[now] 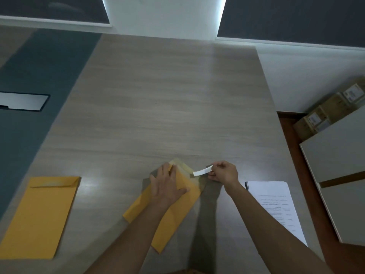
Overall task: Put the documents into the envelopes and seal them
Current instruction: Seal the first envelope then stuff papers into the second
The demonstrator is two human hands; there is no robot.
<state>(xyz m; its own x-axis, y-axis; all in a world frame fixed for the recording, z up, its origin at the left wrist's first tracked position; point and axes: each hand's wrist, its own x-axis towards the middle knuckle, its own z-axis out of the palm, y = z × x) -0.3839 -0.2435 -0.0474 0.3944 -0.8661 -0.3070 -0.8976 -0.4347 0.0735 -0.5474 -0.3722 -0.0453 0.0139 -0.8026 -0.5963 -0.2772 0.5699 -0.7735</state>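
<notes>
Head view, looking down at a wood-grain surface (158, 105).

Nearest: both forearms are reaching in from the bottom edge. The two hands are working apart, not touching each other.

Left hand (167, 184) is lying flat, fingers spread, pressing on the upper part of a yellow envelope (173, 220). This envelope is lying at a slant on the surface, its flap (182, 166) open and pointing away from the person.

Right hand (225, 173) is sitting just right of the flap, thumb and fingers pinched on a white strip (202, 172). The strip's free end is reaching toward the flap's right edge; blur is hiding whether it is touching the flap or already free.

Right of the right forearm, a stack of printed documents (276, 206) is lying flat near the surface's right edge.

Well to the left, a second yellow envelope (39, 216) is lying flat, flap folded down; whether it is sealed cannot be told.

Farther out: the middle and far part of the surface is carrying nothing else that can be made out. Beyond the right edge, brown cardboard boxes (331, 111) are sitting on the floor against a white wall.
</notes>
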